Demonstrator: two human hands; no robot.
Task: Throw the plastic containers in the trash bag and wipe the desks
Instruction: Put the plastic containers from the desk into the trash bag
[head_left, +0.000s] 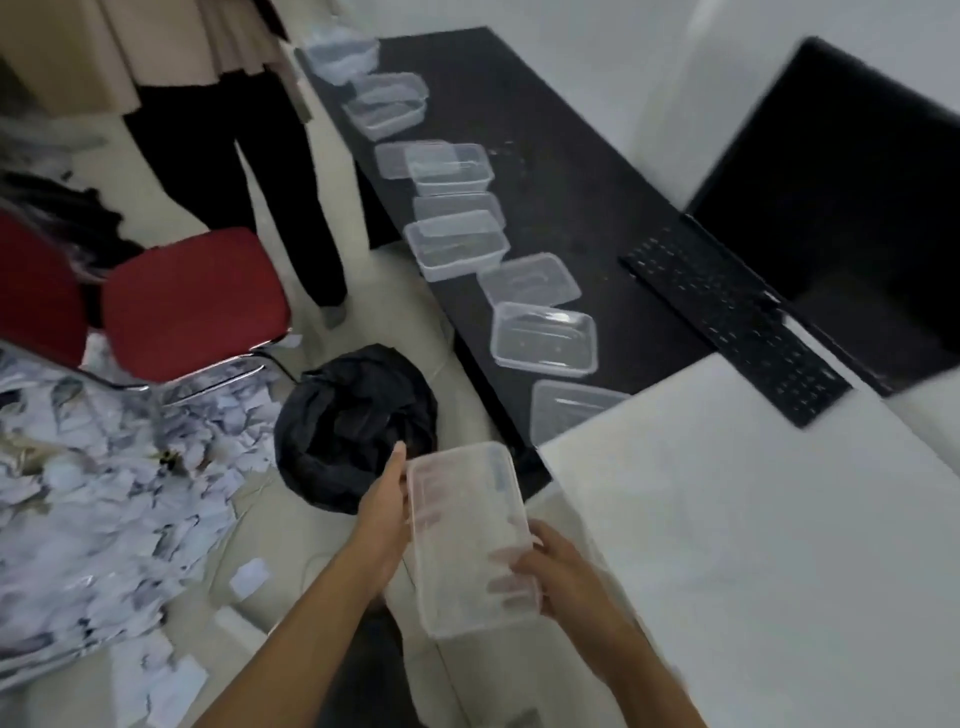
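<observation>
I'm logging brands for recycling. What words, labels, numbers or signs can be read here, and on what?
No text can be read in this view.
The keyboard: key legends too blurred to read.
The paper scraps on the floor: any print too small and blurred.
The held container and the desk containers: no label visible.
The monitor: dark, nothing shown.

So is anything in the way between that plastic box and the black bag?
Nothing visible. The container, held by the left hand and right hand, hangs just short of the trash bag, whose mouth gapes open on the floor. The red chair stands clear to the left.
</observation>
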